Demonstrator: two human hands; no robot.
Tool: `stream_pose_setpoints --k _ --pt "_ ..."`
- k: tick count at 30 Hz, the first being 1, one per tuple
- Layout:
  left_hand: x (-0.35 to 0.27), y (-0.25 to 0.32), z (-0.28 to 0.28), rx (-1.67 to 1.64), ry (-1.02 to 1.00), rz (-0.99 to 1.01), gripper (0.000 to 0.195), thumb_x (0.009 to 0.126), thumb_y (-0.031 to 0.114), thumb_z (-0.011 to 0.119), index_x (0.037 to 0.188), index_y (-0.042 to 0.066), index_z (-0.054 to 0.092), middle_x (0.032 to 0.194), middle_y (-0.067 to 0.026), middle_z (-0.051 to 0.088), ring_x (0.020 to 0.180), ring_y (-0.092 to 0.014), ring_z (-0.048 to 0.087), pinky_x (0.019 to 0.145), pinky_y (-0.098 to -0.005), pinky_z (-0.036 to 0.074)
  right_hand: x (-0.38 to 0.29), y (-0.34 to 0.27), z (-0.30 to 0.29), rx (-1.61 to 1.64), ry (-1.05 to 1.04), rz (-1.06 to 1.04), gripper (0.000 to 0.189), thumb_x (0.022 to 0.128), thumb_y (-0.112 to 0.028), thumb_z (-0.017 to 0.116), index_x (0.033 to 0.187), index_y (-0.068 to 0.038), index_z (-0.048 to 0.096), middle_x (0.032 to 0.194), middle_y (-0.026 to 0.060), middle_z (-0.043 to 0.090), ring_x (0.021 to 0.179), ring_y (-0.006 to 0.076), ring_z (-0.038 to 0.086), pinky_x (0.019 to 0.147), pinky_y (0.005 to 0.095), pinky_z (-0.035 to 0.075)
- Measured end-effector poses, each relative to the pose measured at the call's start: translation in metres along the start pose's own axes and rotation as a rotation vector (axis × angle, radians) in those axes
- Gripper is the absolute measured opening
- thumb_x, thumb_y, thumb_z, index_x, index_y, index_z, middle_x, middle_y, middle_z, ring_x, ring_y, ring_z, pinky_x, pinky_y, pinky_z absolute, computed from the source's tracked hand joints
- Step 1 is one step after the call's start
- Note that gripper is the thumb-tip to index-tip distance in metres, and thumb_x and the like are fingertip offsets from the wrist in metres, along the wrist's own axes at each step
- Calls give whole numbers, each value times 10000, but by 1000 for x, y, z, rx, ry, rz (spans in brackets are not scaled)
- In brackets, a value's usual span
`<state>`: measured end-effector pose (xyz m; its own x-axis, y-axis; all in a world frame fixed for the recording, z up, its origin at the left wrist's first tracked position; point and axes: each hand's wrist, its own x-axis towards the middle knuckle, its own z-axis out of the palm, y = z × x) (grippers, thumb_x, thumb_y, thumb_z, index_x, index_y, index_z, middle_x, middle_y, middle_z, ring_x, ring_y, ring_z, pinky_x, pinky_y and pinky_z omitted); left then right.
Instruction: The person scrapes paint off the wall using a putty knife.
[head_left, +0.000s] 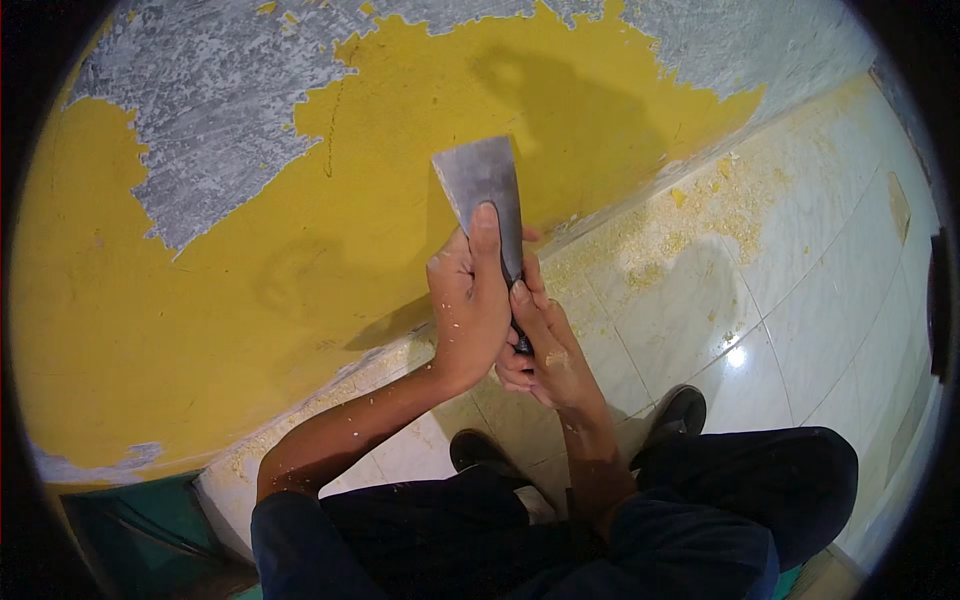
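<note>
A metal paint scraper (484, 169) with a broad flared blade and a dark handle points away from me, in front of the yellow painted wall (390, 225). My left hand (472, 300) grips it around the blade's lower part, the thumb lying flat along the steel. Lower down, my right hand (544, 337) is closed around the handle. Pale paint flecks stick to both hands and to my left forearm. Whether the blade's tip touches the wall I cannot tell. Along the top and upper left, the wall has bare grey patches (217, 135) with jagged paint edges.
Yellow and whitish paint scrapings (690, 217) lie along the wall's foot on the pale tiled floor (817, 300). My shoes (679, 411) stand on the tiles beneath my bent knees. A dark green panel (142, 532) sits at the lower left.
</note>
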<state>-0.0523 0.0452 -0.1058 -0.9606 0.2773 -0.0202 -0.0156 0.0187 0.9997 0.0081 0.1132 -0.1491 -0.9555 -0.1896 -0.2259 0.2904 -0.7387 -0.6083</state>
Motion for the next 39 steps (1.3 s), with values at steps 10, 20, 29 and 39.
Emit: stream_pose_setpoints --k 10,20,29,39 --pt "0 11 3 -6 -35 36 498 964 440 320 865 -14 500 527 -45 483 451 -98 483 433 -224 393 -9 -13 10 -63 38 -28 414 963 -407 371 704 -83 379 503 -10 347 398 75 296 373 234 248" --pt "-8 -9 10 -95 22 4 521 959 469 294 865 -9 477 523 -49 475 451 -107 478 430 -233 399 -13 -3 -8 -161 76 -28 377 977 -302 344 1321 -156 293 605 -35 336 393 38 270 346 195 238" --pt "-4 -10 14 -131 34 -43 517 958 473 290 850 -6 453 517 -58 462 435 -121 466 417 -247 394 -14 -12 -2 -230 147 -8 414 979 -290 345 1364 -151 284 593 -33 332 395 50 298 350 206 242" --pt "3 -13 17 -193 31 -57 523 942 499 323 836 2 445 506 -58 444 413 -132 454 397 -255 386 -11 -19 -8 -333 116 -25 443 973 -373 360 669 -61 440 460 -7 380 364 72 341 354 237 269"
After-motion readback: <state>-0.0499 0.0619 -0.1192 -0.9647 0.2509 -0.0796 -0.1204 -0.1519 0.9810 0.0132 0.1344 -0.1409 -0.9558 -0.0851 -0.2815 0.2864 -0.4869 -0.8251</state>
